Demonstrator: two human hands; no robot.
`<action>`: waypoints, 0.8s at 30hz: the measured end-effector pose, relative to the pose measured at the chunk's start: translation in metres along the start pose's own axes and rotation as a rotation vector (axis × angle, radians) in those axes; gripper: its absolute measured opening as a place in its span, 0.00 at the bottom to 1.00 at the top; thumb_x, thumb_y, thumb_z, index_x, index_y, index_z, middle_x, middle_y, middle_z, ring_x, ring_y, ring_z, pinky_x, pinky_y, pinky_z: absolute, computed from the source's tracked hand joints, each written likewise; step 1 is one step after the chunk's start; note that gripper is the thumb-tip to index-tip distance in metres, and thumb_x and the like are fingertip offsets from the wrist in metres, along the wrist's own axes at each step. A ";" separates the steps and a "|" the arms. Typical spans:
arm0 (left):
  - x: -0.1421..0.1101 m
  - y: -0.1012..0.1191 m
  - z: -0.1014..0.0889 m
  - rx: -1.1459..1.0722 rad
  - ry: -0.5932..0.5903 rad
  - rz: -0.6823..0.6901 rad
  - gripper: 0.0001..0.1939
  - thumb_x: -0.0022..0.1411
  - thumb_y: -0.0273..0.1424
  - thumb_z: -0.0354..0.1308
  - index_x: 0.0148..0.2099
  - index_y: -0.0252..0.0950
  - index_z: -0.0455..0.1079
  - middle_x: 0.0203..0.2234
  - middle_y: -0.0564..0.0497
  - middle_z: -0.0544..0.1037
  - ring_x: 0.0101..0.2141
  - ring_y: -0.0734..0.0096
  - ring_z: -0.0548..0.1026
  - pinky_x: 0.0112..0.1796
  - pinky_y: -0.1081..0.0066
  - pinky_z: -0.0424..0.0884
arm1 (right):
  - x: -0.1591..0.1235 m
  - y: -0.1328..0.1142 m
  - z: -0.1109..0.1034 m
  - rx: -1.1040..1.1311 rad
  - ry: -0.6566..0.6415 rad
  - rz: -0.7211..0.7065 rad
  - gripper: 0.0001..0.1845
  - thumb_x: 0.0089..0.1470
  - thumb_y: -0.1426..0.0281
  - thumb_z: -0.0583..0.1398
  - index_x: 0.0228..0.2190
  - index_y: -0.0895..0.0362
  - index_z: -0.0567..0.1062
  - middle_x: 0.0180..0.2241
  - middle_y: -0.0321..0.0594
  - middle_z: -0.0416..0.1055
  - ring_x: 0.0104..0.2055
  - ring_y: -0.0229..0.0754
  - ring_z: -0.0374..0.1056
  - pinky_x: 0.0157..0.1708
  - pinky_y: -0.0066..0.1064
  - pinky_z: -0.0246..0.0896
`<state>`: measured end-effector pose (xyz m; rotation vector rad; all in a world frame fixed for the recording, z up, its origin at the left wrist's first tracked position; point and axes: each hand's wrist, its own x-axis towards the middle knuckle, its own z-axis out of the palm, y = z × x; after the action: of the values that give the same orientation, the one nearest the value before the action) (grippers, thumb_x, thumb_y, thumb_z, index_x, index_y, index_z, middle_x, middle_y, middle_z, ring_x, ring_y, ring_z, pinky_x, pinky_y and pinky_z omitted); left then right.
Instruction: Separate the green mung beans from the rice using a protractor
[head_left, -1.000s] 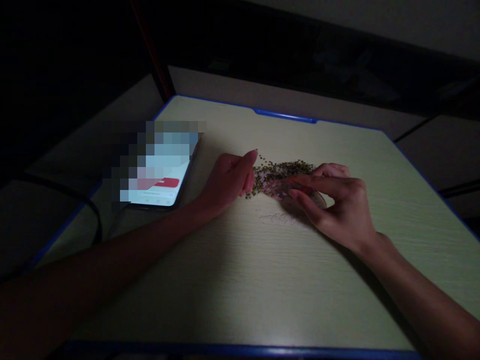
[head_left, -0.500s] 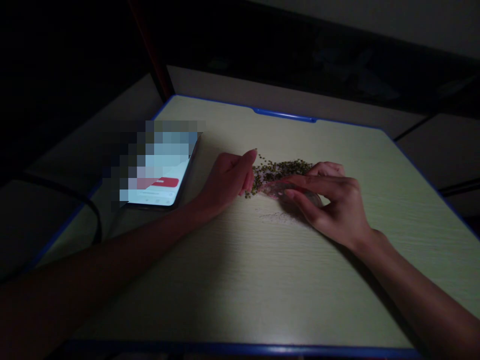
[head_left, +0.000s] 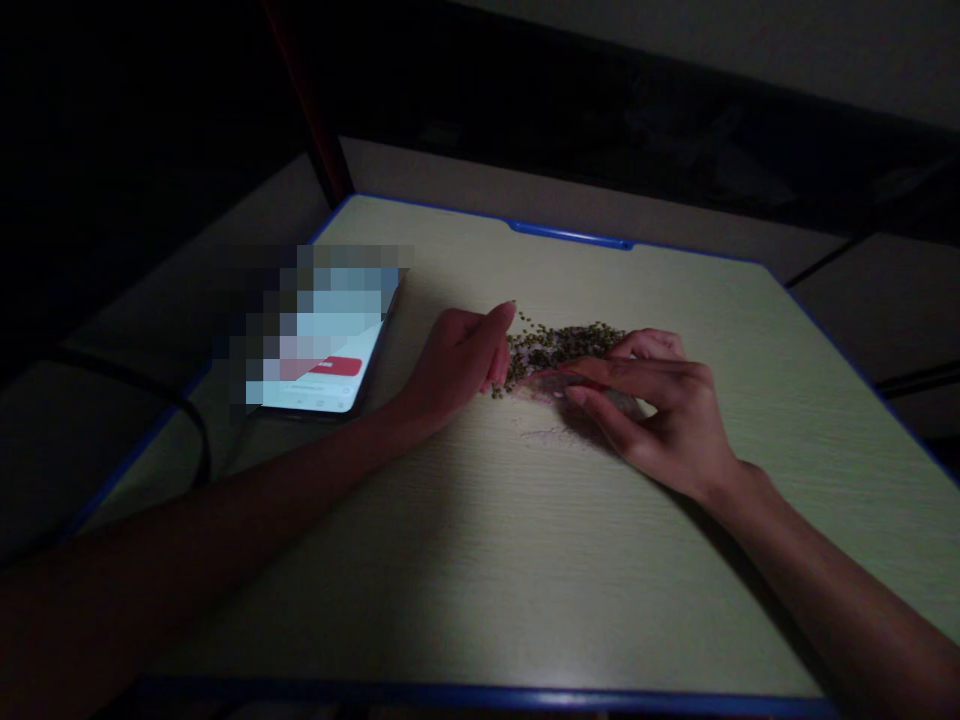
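Small green beans, like mung beans [head_left: 566, 343], lie in a loose pile on the pale table [head_left: 450, 560]. At the pile's left edge my left hand [head_left: 465, 355] rests on its side, cupped, with the thumb pointing up and away from the bent fingers; no held thing shows. My right hand [head_left: 675, 420] pinches a clear plastic bag [head_left: 551, 384] with a reddish edge between thumb and fingers, low over the near side of the beans. My right fingers cover part of the bag, and its contents are hard to make out. Pale specks [head_left: 551, 434] are scattered just below it.
A lit phone [head_left: 319, 365] lies to the left of my left forearm, its screen partly pixelated. A dark cable [head_left: 202, 440] curves over the table's left side. Blue edging [head_left: 480, 692] borders the table, with a blue handle-like strip [head_left: 570, 236] at the far edge.
My right hand and the plastic bag have shifted very slightly; the bag looks lower and flatter. My left hand stays in place. The whole view has moved a little.
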<state>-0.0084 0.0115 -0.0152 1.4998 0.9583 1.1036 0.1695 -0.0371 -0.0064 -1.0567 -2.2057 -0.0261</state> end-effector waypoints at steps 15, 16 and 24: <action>0.000 -0.001 0.000 -0.027 0.004 -0.002 0.29 0.61 0.31 0.44 0.08 0.37 0.55 0.04 0.56 0.57 0.11 0.79 0.59 0.20 0.73 0.56 | 0.001 -0.003 0.001 0.003 -0.007 0.016 0.11 0.50 0.73 0.58 0.36 0.53 0.77 0.26 0.36 0.77 0.27 0.40 0.64 0.37 0.39 0.56; 0.000 -0.001 0.000 -0.027 0.005 -0.001 0.29 0.61 0.31 0.44 0.08 0.37 0.55 0.04 0.56 0.57 0.11 0.79 0.59 0.19 0.73 0.55 | 0.001 -0.003 0.001 0.012 -0.011 0.015 0.11 0.50 0.73 0.59 0.36 0.53 0.77 0.26 0.36 0.77 0.27 0.40 0.64 0.37 0.39 0.55; 0.000 -0.001 -0.001 -0.015 0.006 0.016 0.29 0.61 0.32 0.44 0.08 0.37 0.55 0.04 0.56 0.57 0.11 0.80 0.59 0.19 0.74 0.55 | 0.000 -0.003 0.001 0.038 -0.005 -0.002 0.12 0.50 0.73 0.58 0.37 0.51 0.77 0.25 0.34 0.76 0.27 0.39 0.65 0.38 0.38 0.55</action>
<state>-0.0090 0.0122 -0.0163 1.4947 0.9419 1.1248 0.1673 -0.0392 -0.0063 -1.0343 -2.2034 0.0170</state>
